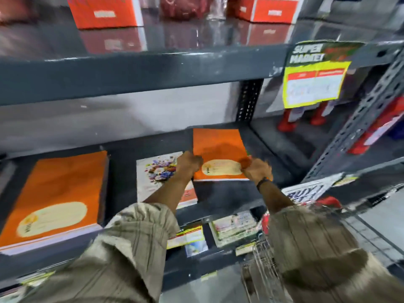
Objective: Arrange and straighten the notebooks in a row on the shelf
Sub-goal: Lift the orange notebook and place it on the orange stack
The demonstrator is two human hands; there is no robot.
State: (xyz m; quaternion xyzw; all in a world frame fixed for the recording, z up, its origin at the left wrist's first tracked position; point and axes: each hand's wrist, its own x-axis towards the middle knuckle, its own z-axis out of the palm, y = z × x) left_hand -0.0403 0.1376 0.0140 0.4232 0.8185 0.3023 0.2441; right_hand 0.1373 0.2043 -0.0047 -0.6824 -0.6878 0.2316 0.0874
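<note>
Both hands clamp the near end of an orange notebook (219, 149) lying flat on the dark grey shelf (227, 193): the left hand (188, 164) closes on its left edge, the right hand (255, 169) on its right near corner. Just left of this notebook sits a white flowered notebook (157, 171), partly hidden by the left forearm; further left lies a thick orange stack (59, 193). Motion blur smears the fingers, so their exact wrap is unclear. Both arms reach forward, beige sleeves (140, 237) rolled, a dark band on the right wrist.
</note>
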